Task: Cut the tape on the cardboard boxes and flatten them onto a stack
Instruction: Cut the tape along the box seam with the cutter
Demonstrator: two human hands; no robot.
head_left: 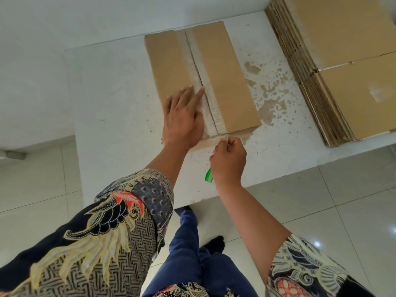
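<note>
Head view: box (225, 82) lies on tabletop (111, 99), left of stack (342, 61). Left hand (182, 118) spread flat pinning it; right hand (228, 161) gripping green cutter (209, 175) at its near taped edge. Likely light, stiff cardboard; best steadied beside the seam.

A cardboard box (201, 82) is set under the left hand (182, 121), beyond the right hand (229, 161); a flattened stack (334, 67) is laid further right.

Worn white table (120, 86) on glossy tiled floor (342, 211).
</note>
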